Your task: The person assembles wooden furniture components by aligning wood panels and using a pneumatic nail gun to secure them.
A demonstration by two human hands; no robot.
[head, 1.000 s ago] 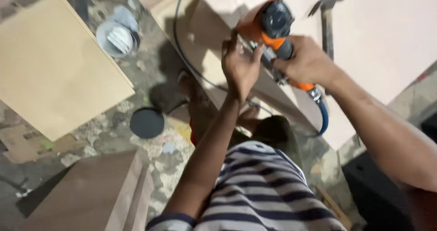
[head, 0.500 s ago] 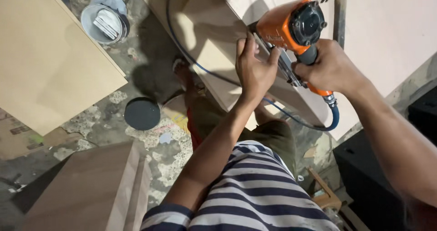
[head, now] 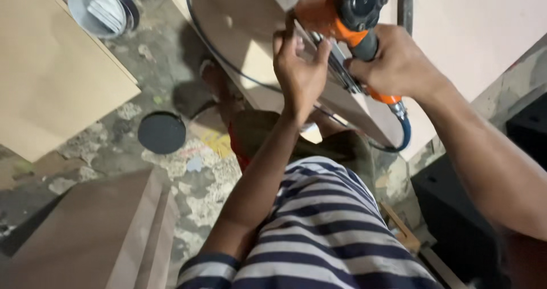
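Observation:
My right hand (head: 399, 61) grips the handle of an orange and black nail gun (head: 347, 15) with a blue hose (head: 401, 135) at its base. The tool's nose presses toward the edge of a light brown board (head: 256, 33). My left hand (head: 299, 72) is cupped against the tool's metal magazine and the board edge just below it, fingers curled. A black cable (head: 228, 61) runs across the board and down past my legs.
A large flat board (head: 51, 72) lies on the rough floor at the left. A round metal tin (head: 99, 7) sits above it, a black disc (head: 162, 132) below. Stacked wooden panels (head: 102, 232) fill the lower left. A dark box (head: 473, 209) stands at the right.
The view has drawn closer and shifted right. Both hands and the tool sit higher and further right in the frame; the grip looks the same.

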